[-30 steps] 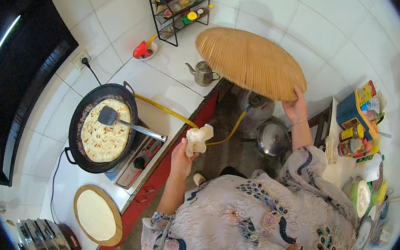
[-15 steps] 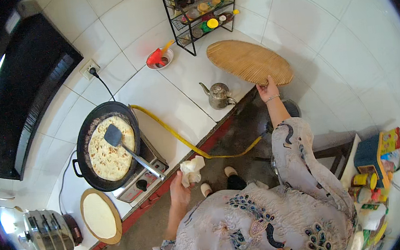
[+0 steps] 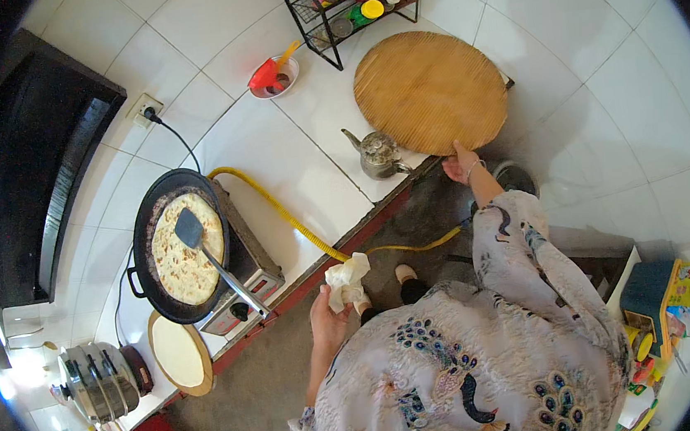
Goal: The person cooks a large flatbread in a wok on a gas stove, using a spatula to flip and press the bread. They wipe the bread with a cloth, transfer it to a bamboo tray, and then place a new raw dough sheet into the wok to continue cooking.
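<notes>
White-tiled kitchen counter (image 3: 289,150): right hand (image 3: 458,163) fingers together, touching round woven mat (image 3: 430,91) just right of metal teapot (image 3: 378,154); left hand (image 3: 328,321) clutching crumpled cloth (image 3: 346,280) below teapot.

Boxes: a cluster of small cartons (image 3: 675,293) at the right, near edge of the scene, on the floor beside the person.
Colours: one teal box (image 3: 641,291) with a dark side; just right of it a flat pack (image 3: 687,278) in red, yellow and green.
Below them: smaller yellow and red packs (image 3: 645,353), too small to tell apart.
</notes>
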`<action>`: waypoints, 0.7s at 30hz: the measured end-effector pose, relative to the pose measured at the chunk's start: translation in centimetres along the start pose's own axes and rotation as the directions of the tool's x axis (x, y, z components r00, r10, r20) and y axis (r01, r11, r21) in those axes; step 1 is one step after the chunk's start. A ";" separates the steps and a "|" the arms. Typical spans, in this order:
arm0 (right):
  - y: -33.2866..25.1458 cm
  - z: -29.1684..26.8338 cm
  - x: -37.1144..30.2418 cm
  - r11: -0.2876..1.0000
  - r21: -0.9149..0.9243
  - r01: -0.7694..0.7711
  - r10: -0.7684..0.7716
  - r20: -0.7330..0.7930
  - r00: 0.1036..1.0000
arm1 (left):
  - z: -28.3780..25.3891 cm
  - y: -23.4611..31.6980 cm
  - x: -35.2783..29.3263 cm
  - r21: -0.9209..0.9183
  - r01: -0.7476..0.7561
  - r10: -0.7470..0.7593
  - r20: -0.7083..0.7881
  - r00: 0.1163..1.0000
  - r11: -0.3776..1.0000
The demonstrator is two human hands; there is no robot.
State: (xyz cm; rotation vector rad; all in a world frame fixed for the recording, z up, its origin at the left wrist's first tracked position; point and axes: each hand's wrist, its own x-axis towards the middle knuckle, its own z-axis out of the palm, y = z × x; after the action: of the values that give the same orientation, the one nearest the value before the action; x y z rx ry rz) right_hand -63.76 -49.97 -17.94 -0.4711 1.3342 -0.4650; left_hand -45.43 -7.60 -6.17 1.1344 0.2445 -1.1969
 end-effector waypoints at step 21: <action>7.3 11.6 -7.9 0.101 -0.563 0.820 -0.572 0.642 0.511 | -0.2 -0.6 0.5 -0.089 -0.137 0.126 -0.119 0.985 0.987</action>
State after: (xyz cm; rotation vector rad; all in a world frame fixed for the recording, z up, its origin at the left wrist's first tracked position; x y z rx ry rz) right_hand -53.33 -38.83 -13.80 -2.0612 0.8642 -0.4782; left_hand -45.68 -7.66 -6.95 1.1172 0.3061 -0.9952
